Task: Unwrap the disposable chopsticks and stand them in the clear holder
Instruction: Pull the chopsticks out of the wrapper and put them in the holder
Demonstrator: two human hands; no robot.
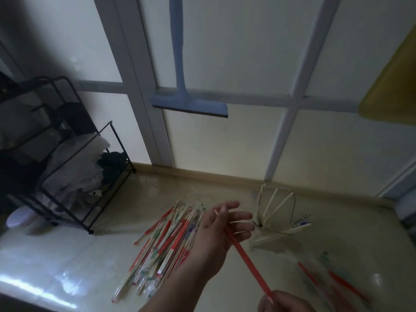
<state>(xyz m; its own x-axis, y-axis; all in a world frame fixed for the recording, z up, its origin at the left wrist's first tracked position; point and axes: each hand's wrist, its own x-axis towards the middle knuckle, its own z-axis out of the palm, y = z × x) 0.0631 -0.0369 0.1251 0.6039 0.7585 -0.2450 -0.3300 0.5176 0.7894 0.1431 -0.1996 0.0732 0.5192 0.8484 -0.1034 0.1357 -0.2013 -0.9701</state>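
The right hand (286, 304) pinches the low end of a red wrapped pair (245, 255), light, stiff and slippery, its top at the open left hand (225, 224), near the holder (276, 219).

left hand (221, 230) is out front, palm up, fingers loosely spread; right hand (284, 302) down low, fingers curled, pinching something.
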